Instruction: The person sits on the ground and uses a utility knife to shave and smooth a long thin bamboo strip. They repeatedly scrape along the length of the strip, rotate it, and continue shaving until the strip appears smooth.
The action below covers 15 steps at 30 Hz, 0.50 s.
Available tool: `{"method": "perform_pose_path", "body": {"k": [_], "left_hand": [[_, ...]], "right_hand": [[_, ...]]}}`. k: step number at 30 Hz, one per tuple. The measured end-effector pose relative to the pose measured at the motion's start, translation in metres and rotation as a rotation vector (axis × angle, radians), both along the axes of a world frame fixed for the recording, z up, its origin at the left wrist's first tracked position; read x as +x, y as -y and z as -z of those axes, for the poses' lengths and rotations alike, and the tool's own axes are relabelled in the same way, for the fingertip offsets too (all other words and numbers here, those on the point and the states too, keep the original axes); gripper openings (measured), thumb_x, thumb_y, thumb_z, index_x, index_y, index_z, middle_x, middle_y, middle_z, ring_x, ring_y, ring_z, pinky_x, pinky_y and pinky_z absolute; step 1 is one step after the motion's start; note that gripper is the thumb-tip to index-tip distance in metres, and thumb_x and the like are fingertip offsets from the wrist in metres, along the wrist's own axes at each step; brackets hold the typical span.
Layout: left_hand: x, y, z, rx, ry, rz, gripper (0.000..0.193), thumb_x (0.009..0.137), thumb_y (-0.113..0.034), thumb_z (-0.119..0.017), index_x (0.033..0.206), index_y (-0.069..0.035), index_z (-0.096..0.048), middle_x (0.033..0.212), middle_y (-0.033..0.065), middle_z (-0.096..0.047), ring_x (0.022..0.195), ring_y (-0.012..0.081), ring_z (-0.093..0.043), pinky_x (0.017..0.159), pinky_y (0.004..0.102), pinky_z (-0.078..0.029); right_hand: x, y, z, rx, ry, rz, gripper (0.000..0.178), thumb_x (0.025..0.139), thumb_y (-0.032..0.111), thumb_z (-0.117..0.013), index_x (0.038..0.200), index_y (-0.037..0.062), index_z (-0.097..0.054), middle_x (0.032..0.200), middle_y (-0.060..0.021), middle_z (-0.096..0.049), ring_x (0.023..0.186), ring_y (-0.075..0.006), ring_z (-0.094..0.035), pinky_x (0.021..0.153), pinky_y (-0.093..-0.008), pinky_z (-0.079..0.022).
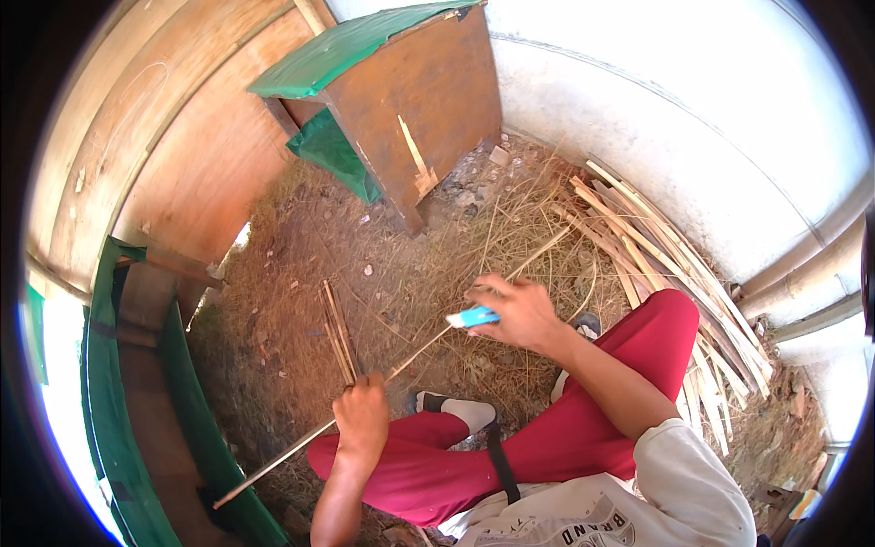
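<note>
A long thin strip of wood or bamboo (pixel 283 459) runs on a slant across my lap, from the lower left up past both hands. My left hand (pixel 362 417) is closed round it above my left knee. In my right hand (pixel 521 314), farther along the strip, is a blue and white cutter knife (pixel 474 317). The knife lies against or just over the strip; its blade edge is too small to make out. Right fingers are slightly blurred. Just beyond my left hand, a few thin sticks (pixel 339 333) lie on the ground.
Split wooden strips (pixel 656 246) lie in a pile on the right, by a pale wall (pixel 674 118). A brown wooden cabinet (pixel 419 100) with a green cover stands ahead. Green-lined shelving (pixel 137 401) is at the left. Dry shavings (pixel 510 228) litter the dirt floor.
</note>
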State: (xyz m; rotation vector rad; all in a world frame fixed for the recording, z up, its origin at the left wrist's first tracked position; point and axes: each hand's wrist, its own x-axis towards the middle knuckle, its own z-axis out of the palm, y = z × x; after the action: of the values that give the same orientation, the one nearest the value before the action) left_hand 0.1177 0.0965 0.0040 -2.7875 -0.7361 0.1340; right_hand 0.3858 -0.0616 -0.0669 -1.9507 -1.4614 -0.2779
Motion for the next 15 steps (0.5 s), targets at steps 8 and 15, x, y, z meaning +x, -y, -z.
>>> {"method": "perform_pose_path", "body": {"k": [8, 15], "left_hand": [[0.028, 0.013, -0.073, 0.314, 0.236, 0.284, 0.022, 0.084, -0.001, -0.068, 0.107, -0.002, -0.067, 0.101, 0.0159, -0.07, 0.1, 0.0302, -0.071, 0.086, 0.0467, -0.058], [-0.007, 0.009, -0.05, 0.045, 0.989, 0.111, 0.015, 0.095, -0.003, -0.068, 0.11, -0.003, -0.072, 0.093, 0.0154, -0.074, 0.085, 0.0198, -0.073, 0.071, 0.0379, -0.058]], "right_hand": [[-0.016, -0.005, 0.039, -0.074, -0.079, -0.103, 0.016, 0.071, 0.018, -0.076, 0.085, 0.0105, -0.072, 0.075, -0.0034, -0.069, 0.066, -0.0283, -0.067, 0.066, -0.0411, -0.053], [-0.015, -0.006, 0.018, 0.16, -0.463, 0.051, 0.019, 0.083, 0.024, -0.08, 0.096, 0.0093, -0.08, 0.069, -0.0075, -0.07, 0.053, -0.0244, -0.063, 0.049, -0.0378, -0.048]]}}
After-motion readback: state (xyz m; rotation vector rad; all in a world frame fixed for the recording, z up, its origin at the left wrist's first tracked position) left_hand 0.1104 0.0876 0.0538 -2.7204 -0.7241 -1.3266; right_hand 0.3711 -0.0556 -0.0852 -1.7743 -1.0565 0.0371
